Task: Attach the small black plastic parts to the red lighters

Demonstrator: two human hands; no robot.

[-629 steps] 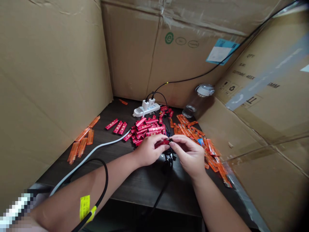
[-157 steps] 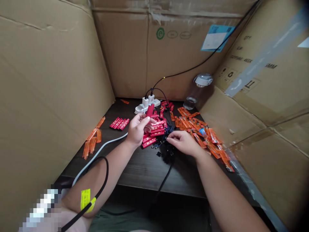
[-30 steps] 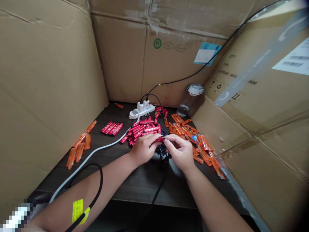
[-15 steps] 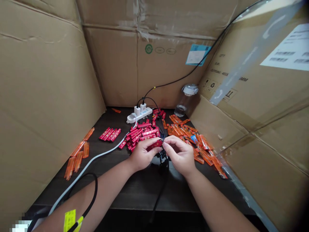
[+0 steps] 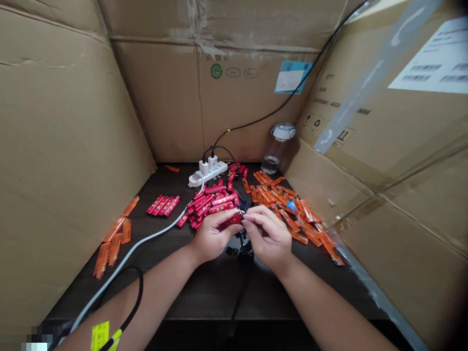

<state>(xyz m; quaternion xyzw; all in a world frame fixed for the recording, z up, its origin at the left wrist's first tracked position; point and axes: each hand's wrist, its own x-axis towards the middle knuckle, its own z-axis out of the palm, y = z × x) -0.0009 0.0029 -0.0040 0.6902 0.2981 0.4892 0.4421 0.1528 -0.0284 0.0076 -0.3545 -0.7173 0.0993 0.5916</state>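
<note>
My left hand (image 5: 212, 236) is closed around a red lighter (image 5: 232, 220) with gold print, its far end pointing right. At that end, the thumb and fingertips of my right hand (image 5: 268, 236) pinch a small dark part (image 5: 240, 213); its exact shape is too small to tell. Just beyond both hands lies a heap of red lighters (image 5: 208, 204). Small black parts (image 5: 245, 249) lie on the dark table (image 5: 204, 292) beneath and between my hands, partly hidden by the fingers.
Orange see-through lighters (image 5: 270, 192) spread along the right, with several more orange ones (image 5: 114, 248) at left. A red row (image 5: 163, 205) lies apart. Behind stand a white power strip (image 5: 208, 173) and a water bottle (image 5: 276, 151). A white cable (image 5: 146, 238) crosses left; cardboard walls (image 5: 157, 97) enclose the table.
The view has shifted slightly, so the scene sits a little to the left. Both hands remain together at the red lighter's end, with the right fingertips slightly moved.
</note>
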